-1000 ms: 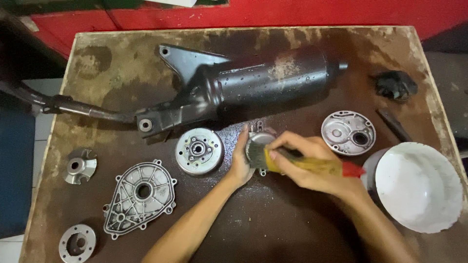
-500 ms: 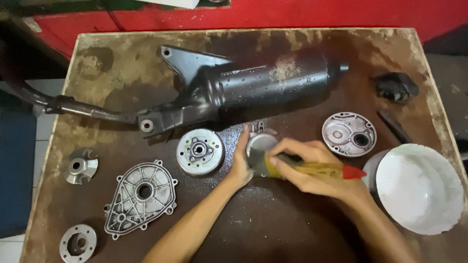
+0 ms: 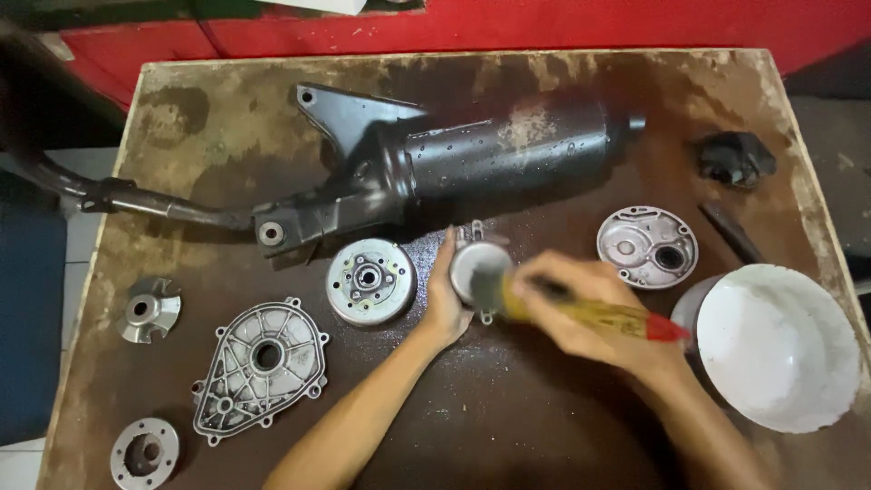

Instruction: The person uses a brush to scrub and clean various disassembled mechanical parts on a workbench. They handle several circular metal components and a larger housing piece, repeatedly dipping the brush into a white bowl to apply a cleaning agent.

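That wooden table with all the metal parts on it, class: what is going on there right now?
A person steadies a small round metal part with the left hand and holds a paintbrush with a yellow and red handle against it in the right hand, which is blurred. A black exhaust muffler lies across the wet table. Round metal covers and a white bowl sit around the hands.

Two bare forearms enter from the bottom edge, below the white bowl (image 3: 778,345). No sleeves, gloves, watch or rings visible. Left hand (image 3: 447,299): slim, sharply in focus. Right hand (image 3: 590,313): motion-blurred nearer the bowl, fingers indistinct, details unreadable.
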